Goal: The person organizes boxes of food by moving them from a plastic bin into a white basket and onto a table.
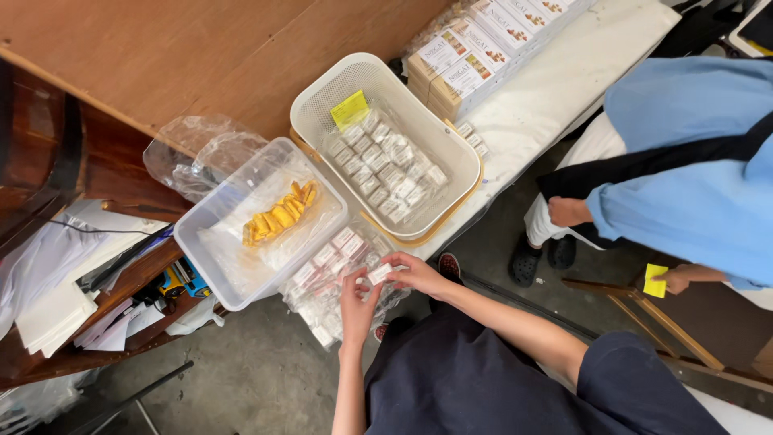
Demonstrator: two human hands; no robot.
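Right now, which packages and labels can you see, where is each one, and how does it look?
Small white packet: held between left hand and right hand.
Bag of packets: clear plastic, under the hands.
White basket: more packets, yellow label.
Clear bin: yellow packets.
Stacked cartons: white and tan, top.

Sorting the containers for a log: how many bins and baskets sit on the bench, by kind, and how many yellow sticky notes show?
Clear plastic bin: 1
White mesh basket: 1
Yellow sticky notes, one in the basket, one in a co-worker's hand: 2
Total: 4
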